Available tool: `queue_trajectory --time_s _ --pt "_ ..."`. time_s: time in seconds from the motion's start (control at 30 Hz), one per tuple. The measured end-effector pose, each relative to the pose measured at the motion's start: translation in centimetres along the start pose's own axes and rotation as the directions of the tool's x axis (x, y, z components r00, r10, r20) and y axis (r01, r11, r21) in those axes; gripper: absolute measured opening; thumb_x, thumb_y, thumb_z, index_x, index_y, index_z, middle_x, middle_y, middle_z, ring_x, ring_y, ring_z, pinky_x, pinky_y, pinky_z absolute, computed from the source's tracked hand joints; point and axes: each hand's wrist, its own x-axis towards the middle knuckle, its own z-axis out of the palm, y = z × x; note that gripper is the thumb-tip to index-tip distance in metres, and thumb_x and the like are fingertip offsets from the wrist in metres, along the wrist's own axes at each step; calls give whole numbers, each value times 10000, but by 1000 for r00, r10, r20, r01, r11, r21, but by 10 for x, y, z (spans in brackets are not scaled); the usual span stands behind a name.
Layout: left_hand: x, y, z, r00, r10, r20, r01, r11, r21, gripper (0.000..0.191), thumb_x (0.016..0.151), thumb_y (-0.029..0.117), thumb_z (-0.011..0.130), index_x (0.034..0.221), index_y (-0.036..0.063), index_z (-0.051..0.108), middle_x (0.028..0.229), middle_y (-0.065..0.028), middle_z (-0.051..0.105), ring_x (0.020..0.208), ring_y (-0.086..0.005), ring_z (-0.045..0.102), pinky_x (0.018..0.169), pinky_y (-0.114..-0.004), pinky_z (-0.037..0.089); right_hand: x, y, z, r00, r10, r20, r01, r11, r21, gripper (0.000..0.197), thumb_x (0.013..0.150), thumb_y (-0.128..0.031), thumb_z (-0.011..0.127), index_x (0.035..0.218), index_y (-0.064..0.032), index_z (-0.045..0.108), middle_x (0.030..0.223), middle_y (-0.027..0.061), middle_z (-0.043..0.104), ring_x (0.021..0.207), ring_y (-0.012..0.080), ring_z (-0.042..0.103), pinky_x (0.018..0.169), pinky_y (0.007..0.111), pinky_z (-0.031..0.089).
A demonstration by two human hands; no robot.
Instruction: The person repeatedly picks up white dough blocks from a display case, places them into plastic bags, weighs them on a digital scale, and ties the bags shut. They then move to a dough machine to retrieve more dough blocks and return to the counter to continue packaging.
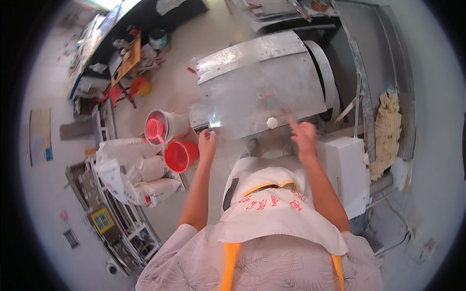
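Observation:
In front of me stands a large metal machine with a curved sheet-metal cover (pixel 258 83). A white scalloped knob (pixel 272 123) sits near the cover's front edge. My left hand (pixel 207 145) is at the machine's left front corner, fingertips bent against or just before a small dark control panel (pixel 201 129). Whether it touches a switch there is not clear. My right hand (pixel 305 140) is blurred, its fingers apart, just off the cover's front right edge. I see nothing in it.
Left of the machine stand a red bucket (pixel 178 157) and a whitish bucket (pixel 177 123) holding a pink dipper (pixel 154 128). White sacks (pixel 145 171) lie nearby. On my right are a white box-shaped housing (pixel 344 174) and a metal trough with a mass of dough (pixel 387 131).

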Motion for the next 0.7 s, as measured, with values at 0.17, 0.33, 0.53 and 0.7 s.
queue_trajectory --time_s 0.17,0.33,0.53,0.7 --pt "39 24 17 981 -59 183 52 998 44 318 963 225 718 1138 -32 649 1021 -122 697 937 -217 668 830 -365 542 48 57 94 955 286 -82 -275 954 121 791 768 -487 926 1243 43 582 1111 129 643 932 281 665 848 465 597" --pt "14 71 -16 707 -261 658 430 897 -106 233 1001 199 750 969 31 591 869 -60 619 799 -177 654 712 -381 578 27 52 82 892 194 -409 -45 937 347 534 730 -298 871 1090 10 624 1009 121 696 912 256 680 718 430 551" --pt "-65 26 -40 425 -225 877 615 783 -97 170 1029 106 720 934 0 626 974 -101 698 914 -207 704 859 -421 610 -16 70 93 566 -229 -792 57 969 -239 568 703 -325 831 1080 -16 540 832 220 664 766 414 679 696 474 537" --pt "-109 -18 -43 200 -138 970 603 798 -11 121 1034 74 697 925 24 716 1019 -83 745 959 -202 712 937 -418 606 -157 25 49 731 -119 -672 267 956 122 508 759 -279 856 1068 -34 535 942 100 583 896 199 598 792 393 507"
